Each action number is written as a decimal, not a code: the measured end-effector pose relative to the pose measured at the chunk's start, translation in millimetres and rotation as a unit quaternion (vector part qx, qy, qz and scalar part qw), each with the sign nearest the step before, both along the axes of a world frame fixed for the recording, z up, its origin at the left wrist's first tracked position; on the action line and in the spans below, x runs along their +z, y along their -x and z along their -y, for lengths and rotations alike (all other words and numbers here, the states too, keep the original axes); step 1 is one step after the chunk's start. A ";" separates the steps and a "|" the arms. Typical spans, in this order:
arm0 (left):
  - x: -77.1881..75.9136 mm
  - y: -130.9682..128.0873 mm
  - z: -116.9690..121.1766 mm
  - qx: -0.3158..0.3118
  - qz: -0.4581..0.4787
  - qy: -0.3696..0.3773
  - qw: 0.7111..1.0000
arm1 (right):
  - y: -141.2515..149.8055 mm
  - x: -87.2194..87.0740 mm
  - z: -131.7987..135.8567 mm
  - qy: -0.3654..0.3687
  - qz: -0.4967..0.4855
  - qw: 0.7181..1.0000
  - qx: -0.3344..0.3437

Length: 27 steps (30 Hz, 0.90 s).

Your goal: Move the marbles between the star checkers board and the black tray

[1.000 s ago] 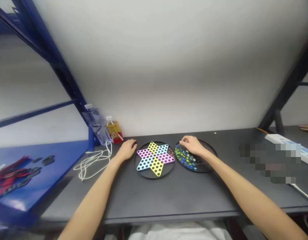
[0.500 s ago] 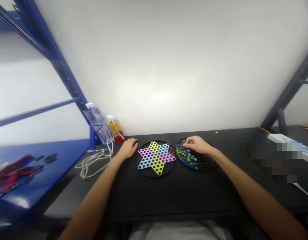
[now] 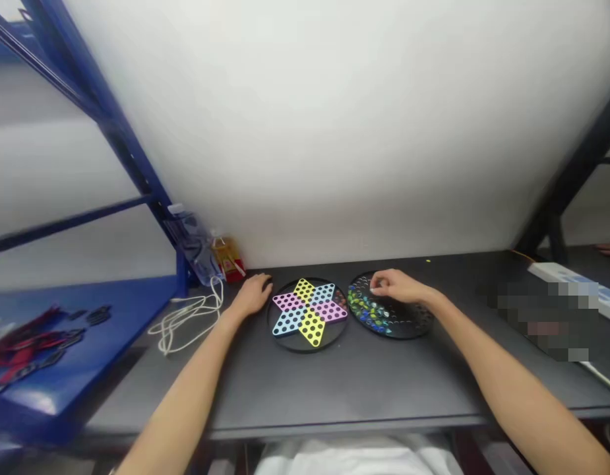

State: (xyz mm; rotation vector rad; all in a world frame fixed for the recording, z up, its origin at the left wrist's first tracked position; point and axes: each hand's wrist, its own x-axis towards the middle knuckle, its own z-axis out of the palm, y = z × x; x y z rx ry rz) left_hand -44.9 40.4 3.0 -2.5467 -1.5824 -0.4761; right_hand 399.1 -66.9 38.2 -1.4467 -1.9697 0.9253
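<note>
My left hand (image 3: 254, 295) lies flat on the black tabletop with its fingers stretched out, just left of the round Chinese checkers board (image 3: 309, 310). That board has a star of yellow, blue and pink points with dark holes, and reddish marbles (image 3: 340, 298) show at its right rim. Over the round black tray (image 3: 408, 326) my right hand (image 3: 394, 286) is closed in a pinch, with a small pale marble (image 3: 373, 290) at the fingertips. Many blue, green and yellow marbles (image 3: 368, 310) lie in the tray's left part, below and left of these fingers.
A tangled white cable (image 3: 186, 320) lies at the left, near a clear plastic jug (image 3: 198, 247) and a yellow-red bottle (image 3: 228, 258). A white power strip (image 3: 562, 272) stands at the right. Red and black items (image 3: 32, 343) rest on a blue surface.
My right hand has shifted slightly to the right over the tray, and a pale marble now shows at its fingertips. My left hand stays where it was.
</note>
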 end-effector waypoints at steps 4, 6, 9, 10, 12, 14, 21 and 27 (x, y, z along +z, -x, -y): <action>-0.3 -0.8 0.6 0.002 0.009 0.000 1.000 | -3.0 6.5 1.8 0.068 -0.319 0.944 -0.045; -0.2 -1.5 1.0 0.001 0.016 0.005 1.000 | 0.3 11.2 1.7 0.077 -0.433 0.897 -0.029; -0.5 -1.9 1.0 0.002 0.017 0.004 1.000 | 10.9 12.3 -1.0 0.072 -0.484 0.872 -0.032; -0.7 -1.8 0.9 0.003 0.016 0.003 1.000 | 14.6 11.0 -1.9 0.068 -0.472 0.878 -0.041; -1.4 -1.3 0.5 0.004 0.014 -0.001 1.000 | 19.3 8.0 -2.1 0.057 -0.394 0.916 -0.057; -2.0 -0.7 0.1 0.000 0.014 -0.002 1.000 | 19.4 7.5 0.9 0.027 -0.250 0.967 -0.052; -1.1 -0.5 -0.3 -0.010 0.012 0.001 1.000 | 6.5 20.8 20.0 -0.018 0.116 0.991 0.068; -0.8 -0.2 0.2 -0.009 0.023 0.003 1.000 | 8.1 12.7 17.5 -0.001 0.187 0.979 0.083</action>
